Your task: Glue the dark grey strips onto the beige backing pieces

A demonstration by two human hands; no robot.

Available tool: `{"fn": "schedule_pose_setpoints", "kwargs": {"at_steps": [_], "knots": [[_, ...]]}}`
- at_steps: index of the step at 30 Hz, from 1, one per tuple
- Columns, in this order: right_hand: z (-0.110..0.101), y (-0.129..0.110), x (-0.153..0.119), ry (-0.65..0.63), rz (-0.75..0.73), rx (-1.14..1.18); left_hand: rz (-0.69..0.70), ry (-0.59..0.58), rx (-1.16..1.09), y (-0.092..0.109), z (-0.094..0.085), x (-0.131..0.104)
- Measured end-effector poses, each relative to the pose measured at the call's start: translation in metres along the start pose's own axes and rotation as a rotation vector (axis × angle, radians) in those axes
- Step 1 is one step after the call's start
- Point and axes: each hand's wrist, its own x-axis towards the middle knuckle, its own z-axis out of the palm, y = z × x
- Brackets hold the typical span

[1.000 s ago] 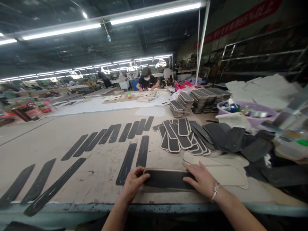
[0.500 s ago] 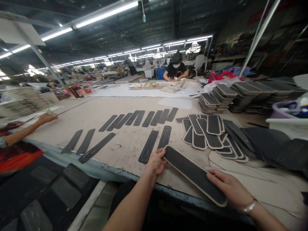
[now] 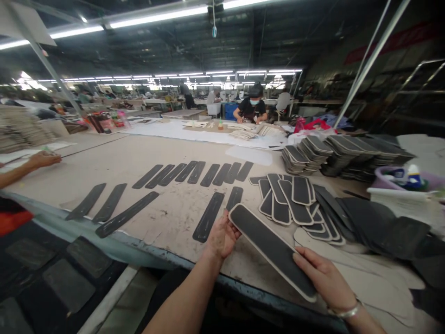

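Observation:
A long dark panel with rounded ends and a pale edge (image 3: 271,248) slants between my hands above the table's near edge. My left hand (image 3: 222,234) holds its upper left end, thumb at the corner and fingers partly hidden beneath. Around its lower right part my right hand (image 3: 321,273) is closed, thumb on the dark face. Just beyond the left hand lie two dark strips (image 3: 208,217) with a wet-looking sheen. A loose heap of similar pale-edged panels (image 3: 287,199) rests past the right hand, above some flat beige pieces (image 3: 361,271).
Several more dark strips (image 3: 187,172) lie in a row mid-table. Neat stacks of panels (image 3: 314,155) and a purple basin (image 3: 380,175) stand at the right. A co-worker's hand (image 3: 45,159) is at the left, and another person (image 3: 251,109) works across the table.
My view has turned slightly, shifting most of the table leftward and a little down. Both hands keep hold of the panel; the left hand's fingers look more spread beneath it.

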Motion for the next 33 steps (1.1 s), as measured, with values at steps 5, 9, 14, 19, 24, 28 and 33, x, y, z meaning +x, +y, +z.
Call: {"fn": "schedule_pose_setpoints", "kwargs": {"at_steps": [5, 9, 14, 19, 24, 28, 33], "knots": [[0.021, 0.002, -0.001, -0.083, 0.031, -0.073, -0.014, 0.041, 0.088, -0.027, 0.002, 0.003], [0.018, 0.013, -0.015, -0.143, 0.113, -0.090, 0.354, 0.263, 0.425, -0.018, 0.006, -0.001], [-0.002, 0.041, -0.038, -0.337, 0.143, -0.060, 0.555, -0.426, 1.049, -0.031, 0.015, -0.041], [-0.008, 0.058, -0.046, -0.336, 0.169, -0.170, 0.520, -0.831, 1.426, -0.082, 0.005, -0.071], [-0.006, 0.060, -0.045, -0.356, 0.191, -0.234, 0.516, -0.725, 1.481, -0.076, -0.008, -0.057], [-0.007, 0.060, -0.043, -0.364, 0.198, -0.223, 0.441, -0.576, 1.390, -0.047, -0.020, -0.038], [-0.009, 0.058, -0.044, -0.347, 0.192, -0.224, 0.382, -0.350, 1.175, -0.023, -0.023, -0.028]]}}
